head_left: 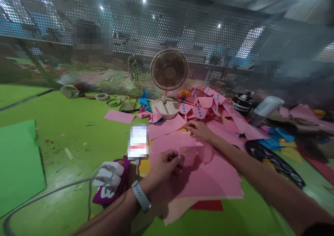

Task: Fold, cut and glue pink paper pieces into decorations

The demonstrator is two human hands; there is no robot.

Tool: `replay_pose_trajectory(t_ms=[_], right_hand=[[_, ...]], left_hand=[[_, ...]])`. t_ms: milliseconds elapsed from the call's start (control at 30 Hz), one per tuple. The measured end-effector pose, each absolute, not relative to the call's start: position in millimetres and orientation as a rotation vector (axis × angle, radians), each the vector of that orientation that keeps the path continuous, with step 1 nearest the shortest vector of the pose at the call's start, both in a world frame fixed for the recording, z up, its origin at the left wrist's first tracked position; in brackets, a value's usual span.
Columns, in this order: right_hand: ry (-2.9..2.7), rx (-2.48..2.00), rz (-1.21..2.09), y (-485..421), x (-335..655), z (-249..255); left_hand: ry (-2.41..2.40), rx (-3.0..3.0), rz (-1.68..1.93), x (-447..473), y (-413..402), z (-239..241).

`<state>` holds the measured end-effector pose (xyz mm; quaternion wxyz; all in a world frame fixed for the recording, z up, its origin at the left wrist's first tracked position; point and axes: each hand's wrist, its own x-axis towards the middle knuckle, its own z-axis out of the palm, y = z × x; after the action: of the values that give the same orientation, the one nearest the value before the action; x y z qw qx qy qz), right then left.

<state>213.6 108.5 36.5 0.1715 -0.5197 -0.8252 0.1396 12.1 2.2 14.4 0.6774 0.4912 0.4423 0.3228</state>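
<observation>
The green table point(78, 135) bears a stack of pink sheets point(216, 182), with a fan point(169, 72) beyond. The right hand point(200, 130) is over the stack's far part, fingers curled together; whether they grip anything cannot be told. The left hand point(165, 166) is nearer the pink piece point(193, 156), above the stack, thumb and forefinger apparently pinching its left edge. The piece lies rightward of those fingertips, longer side seemingly left to right. Yellow dots point(185, 152) mark it.

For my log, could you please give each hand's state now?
Left hand: closed, pinching a pink paper piece.
Right hand: fingers curled over pink sheets; any grip cannot be told.
</observation>
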Motion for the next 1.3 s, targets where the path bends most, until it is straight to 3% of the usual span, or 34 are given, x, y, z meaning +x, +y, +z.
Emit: replay_pose_trajectory(t_ms=[200, 300, 433, 500, 967, 1300], right_hand=[[-1.898, -1.363, 0.880, 50.3, 231.4, 59.6], [-2.040, -1.402, 0.653, 43.6, 234.2, 61.5], [-2.586, -1.349, 0.037, 67.1, 224.4, 49.6], [-2.750, -1.280, -0.061, 82.2, 214.9, 40.2], [-2.992, -1.149, -0.130, 99.0, 187.5, 20.5], [-2.527, -1.376, 0.155, 89.6, 212.3, 38.4]], left_hand=[[1.010, 1.005, 0.773, 13.5, -0.3, 16.5], [1.010, 1.024, 0.702, 16.1, -4.2, 17.6], [0.982, 1.064, 0.654, 18.7, -8.0, 17.8], [0.979, 1.071, 0.648, 18.7, -8.0, 17.6], [0.930, 1.056, 0.686, 15.6, -5.3, 9.4], [0.943, 1.038, 0.676, 15.7, -3.2, 10.4]])
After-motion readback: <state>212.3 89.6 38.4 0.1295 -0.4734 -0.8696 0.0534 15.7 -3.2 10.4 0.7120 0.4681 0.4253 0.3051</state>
